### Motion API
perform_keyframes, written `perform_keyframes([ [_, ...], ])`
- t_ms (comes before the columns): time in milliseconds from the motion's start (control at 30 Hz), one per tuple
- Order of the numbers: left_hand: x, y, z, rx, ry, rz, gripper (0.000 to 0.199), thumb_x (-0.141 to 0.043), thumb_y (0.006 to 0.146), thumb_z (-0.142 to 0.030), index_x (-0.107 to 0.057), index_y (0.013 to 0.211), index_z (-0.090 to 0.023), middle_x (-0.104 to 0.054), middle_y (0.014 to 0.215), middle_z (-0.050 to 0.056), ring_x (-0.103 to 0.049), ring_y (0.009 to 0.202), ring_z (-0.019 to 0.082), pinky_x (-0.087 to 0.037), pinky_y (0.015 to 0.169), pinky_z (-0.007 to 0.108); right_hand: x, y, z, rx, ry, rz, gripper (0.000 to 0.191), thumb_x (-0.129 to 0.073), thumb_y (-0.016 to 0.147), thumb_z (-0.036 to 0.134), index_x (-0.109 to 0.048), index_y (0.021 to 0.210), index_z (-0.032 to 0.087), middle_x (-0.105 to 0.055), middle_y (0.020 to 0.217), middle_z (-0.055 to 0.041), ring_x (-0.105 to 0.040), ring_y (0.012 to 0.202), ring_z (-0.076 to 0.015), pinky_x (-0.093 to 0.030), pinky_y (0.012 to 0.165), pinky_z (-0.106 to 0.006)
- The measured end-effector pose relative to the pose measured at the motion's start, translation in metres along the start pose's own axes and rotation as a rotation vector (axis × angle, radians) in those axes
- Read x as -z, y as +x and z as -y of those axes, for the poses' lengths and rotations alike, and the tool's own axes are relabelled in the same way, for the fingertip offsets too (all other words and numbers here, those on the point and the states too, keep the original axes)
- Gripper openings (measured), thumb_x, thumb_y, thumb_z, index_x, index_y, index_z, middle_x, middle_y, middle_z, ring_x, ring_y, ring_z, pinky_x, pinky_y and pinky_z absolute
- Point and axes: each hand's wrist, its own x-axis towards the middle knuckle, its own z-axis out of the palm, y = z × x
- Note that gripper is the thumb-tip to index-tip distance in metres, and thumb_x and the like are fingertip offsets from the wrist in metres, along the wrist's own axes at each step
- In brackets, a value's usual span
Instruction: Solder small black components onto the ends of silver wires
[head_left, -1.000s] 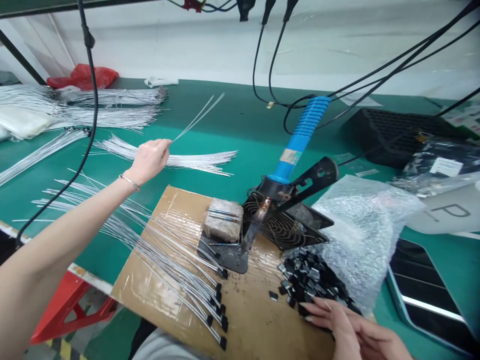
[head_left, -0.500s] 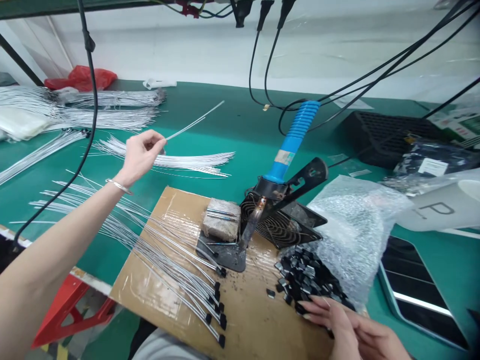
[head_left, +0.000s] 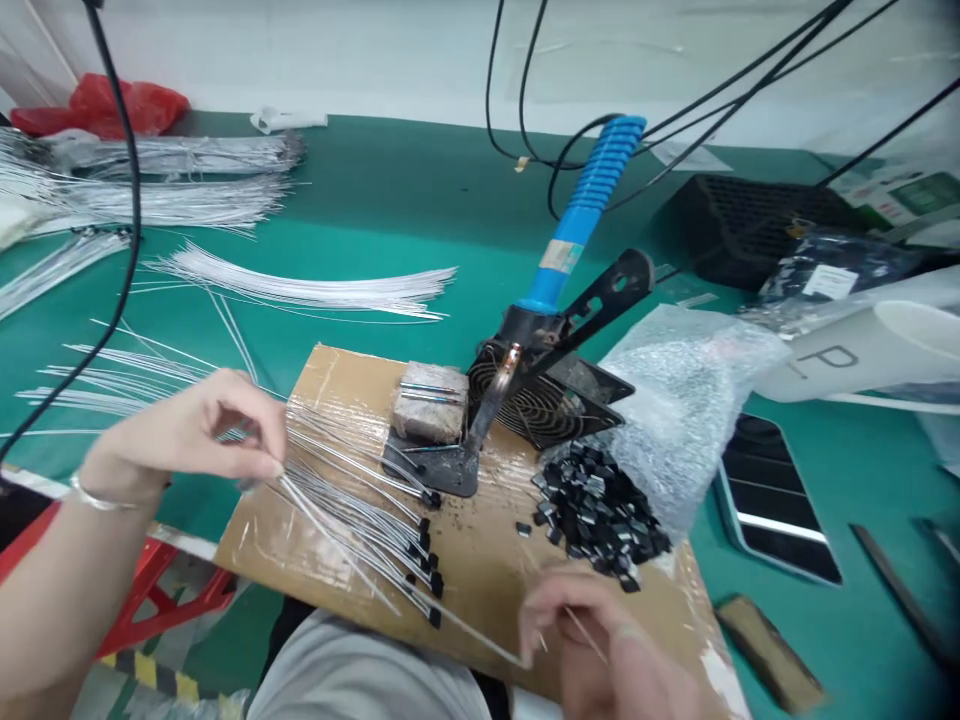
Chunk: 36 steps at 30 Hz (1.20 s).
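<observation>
My left hand [head_left: 225, 430] is closed in a pinch on thin white wires [head_left: 322, 520] above the left part of a brown board. One of these wires runs right and down to my right hand [head_left: 600, 640]. That hand is blurred, its fingertips closed at the wire's end near the board's front. A thin pale strand also shows by its fingers; its kind is unclear. Under the held wires, a row of white wires with black connectors [head_left: 429, 560] lies on the board. Beyond my right hand is a pile of small black connector pieces [head_left: 600, 510].
A blue-handled soldering iron [head_left: 589, 210] is fixed over a black fan [head_left: 532, 400], beside a grey block [head_left: 431, 405]. Bundled white wires [head_left: 315, 280] lie behind. To the right are bubble wrap [head_left: 675, 400], a phone [head_left: 776, 500] and a worn brown bar [head_left: 772, 650].
My left hand has come down and toward me from the wire bundle, carrying wires over the board. My right hand has moved left and nearer from the connector pile to the wire's end.
</observation>
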Motion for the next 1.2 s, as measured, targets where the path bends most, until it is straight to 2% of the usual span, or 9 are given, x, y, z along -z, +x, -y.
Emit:
perform_keyframes([
  [33, -0.014, 0.008, 0.006, 0.013, -0.025, -0.002, 0.015, -0.070, 0.084, -0.010, -0.075, 0.079, -0.024, -0.068, 0.060, -0.002, -0.057, 0.053, 0.011, -0.047, 0.056, 0.025, -0.009, -0.002, 0.004, -0.052, 0.082, 0.069, 0.045, -0.047, 0.102, 0.051, -0.073, 0.085, 0.019, -0.057, 0.069, -0.0052, -0.057, 0.055, -0.0152, -0.047, 0.046, -0.024],
  [100, -0.038, 0.020, 0.013, 0.008, -0.064, -0.019, 0.013, -0.070, 0.086, -0.012, -0.075, 0.079, -0.022, -0.068, 0.063, 0.000, -0.058, 0.057, 0.011, -0.046, 0.055, 0.023, -0.024, -0.005, 0.011, -0.196, 0.188, 0.051, 0.057, -0.049, 0.095, 0.068, -0.074, 0.085, 0.018, -0.054, 0.072, -0.0047, -0.053, 0.054, -0.0133, -0.042, 0.047, -0.024],
  [167, -0.050, 0.026, 0.016, 0.002, -0.081, -0.049, 0.012, -0.070, 0.087, -0.014, -0.075, 0.079, -0.021, -0.068, 0.065, 0.000, -0.059, 0.059, 0.010, -0.046, 0.056, 0.021, -0.034, -0.007, 0.015, -0.293, 0.294, 0.040, 0.066, -0.054, 0.086, 0.079, -0.074, 0.082, 0.016, -0.051, 0.073, -0.0042, -0.050, 0.053, -0.0125, -0.038, 0.046, -0.025],
  [233, -0.055, 0.027, 0.015, 0.003, -0.091, -0.083, 0.012, -0.070, 0.087, -0.014, -0.074, 0.078, -0.021, -0.068, 0.066, -0.001, -0.058, 0.057, 0.009, -0.045, 0.054, 0.019, -0.040, -0.009, 0.015, -0.353, 0.372, 0.051, 0.066, -0.062, 0.079, 0.081, -0.076, 0.082, 0.016, -0.051, 0.074, -0.0031, -0.047, 0.051, -0.0110, -0.037, 0.045, -0.025],
  [367, -0.057, 0.030, 0.013, 0.006, -0.091, -0.100, 0.013, -0.069, 0.089, -0.016, -0.073, 0.076, -0.020, -0.067, 0.065, 0.000, -0.057, 0.056, 0.009, -0.045, 0.053, 0.019, -0.050, -0.011, 0.014, -0.410, 0.360, 0.061, 0.044, -0.082, 0.068, 0.060, -0.078, 0.085, 0.020, -0.058, 0.074, -0.0017, -0.049, 0.053, -0.0095, -0.040, 0.047, -0.022],
  [533, -0.062, 0.036, 0.010, 0.039, -0.028, -0.098, 0.015, -0.068, 0.091, -0.020, -0.073, 0.077, -0.020, -0.067, 0.067, 0.001, -0.056, 0.059, 0.010, -0.045, 0.054, 0.020, -0.065, -0.006, 0.022, -0.309, 0.105, 0.068, 0.013, -0.082, 0.071, 0.027, -0.071, 0.073, 0.019, -0.059, 0.067, 0.0003, -0.051, 0.058, -0.0095, -0.038, 0.053, -0.021],
  [700, -0.060, 0.035, 0.010, 0.019, 0.006, -0.084, 0.014, -0.068, 0.092, -0.020, -0.073, 0.078, -0.021, -0.068, 0.068, 0.000, -0.057, 0.060, 0.010, -0.045, 0.055, 0.019, -0.069, -0.001, 0.025, -0.258, -0.121, -0.036, 0.030, -0.073, 0.086, 0.031, -0.063, 0.061, 0.017, -0.055, 0.057, 0.0004, -0.044, 0.050, -0.0086, -0.030, 0.047, -0.022],
  [933, -0.041, 0.026, 0.013, 0.048, 0.039, -0.046, 0.015, -0.066, 0.091, -0.022, -0.074, 0.079, -0.023, -0.067, 0.065, 0.000, -0.055, 0.053, 0.012, -0.042, 0.049, 0.022, -0.051, 0.003, 0.023, -0.493, 0.048, -0.314, 0.035, -0.084, 0.073, 0.038, -0.062, 0.058, 0.015, -0.050, 0.050, 0.0034, -0.039, 0.039, -0.0043, -0.031, 0.041, -0.018],
  [1200, -0.037, 0.025, 0.014, 0.041, 0.004, -0.037, 0.014, -0.067, 0.088, -0.019, -0.075, 0.076, -0.023, -0.067, 0.064, 0.001, -0.057, 0.055, 0.013, -0.042, 0.052, 0.022, -0.045, 0.005, 0.018, -0.486, 0.159, -0.313, 0.030, -0.083, 0.072, 0.029, -0.061, 0.059, 0.014, -0.050, 0.052, 0.0045, -0.043, 0.036, -0.0021, -0.030, 0.040, -0.013],
])
